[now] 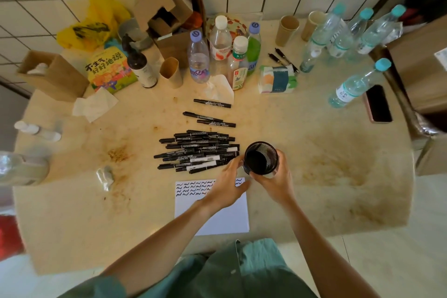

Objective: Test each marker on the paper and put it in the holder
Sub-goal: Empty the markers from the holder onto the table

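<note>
The black mesh pen holder (261, 158) is gripped by the right hand (273, 182), fingers curled round its wall, near the table's (326, 201) front edge; its inside looks empty; the left hand (227, 184) is laid against its left side, fingers fairly straight, over the scribbled paper (212, 215); the markers (198, 151) are heaped just beside the holder, three more lying behind the heap; the light holder could be tipped, or the heap scattered by the left wrist.
</note>
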